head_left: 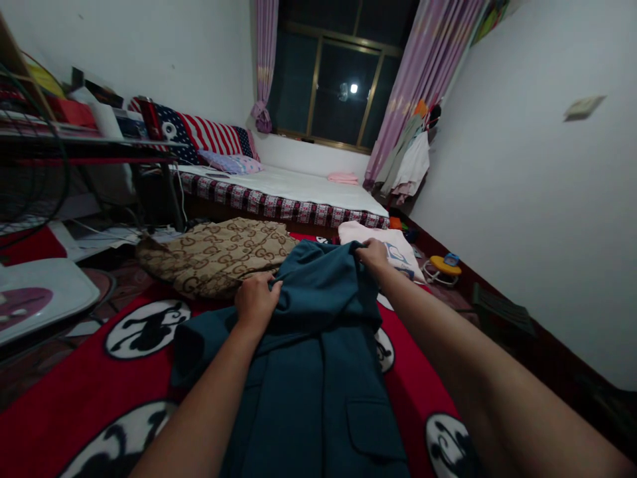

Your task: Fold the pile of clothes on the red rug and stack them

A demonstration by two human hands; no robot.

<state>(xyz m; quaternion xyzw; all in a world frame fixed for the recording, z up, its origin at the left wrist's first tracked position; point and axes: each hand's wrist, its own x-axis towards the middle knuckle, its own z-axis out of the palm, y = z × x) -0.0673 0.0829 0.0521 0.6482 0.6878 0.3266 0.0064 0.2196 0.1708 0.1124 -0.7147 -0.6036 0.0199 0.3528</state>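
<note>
A dark teal jacket (318, 372) lies spread on a red blanket (99, 392) printed with black-and-white cartoon circles. My left hand (256, 299) is closed on a fold of the jacket near its upper left. Farther out, my right hand (373, 255) pinches the jacket's top edge and holds it lifted and bunched. A flap pocket shows on the jacket's lower right.
A brown patterned garment (219, 255) lies just beyond the jacket, a pale pink-white garment (383, 239) to its right. A bed (288, 189) stands by the window at the back. Shelves and a fan (30, 159) are at left. Toys (442, 269) sit by the right wall.
</note>
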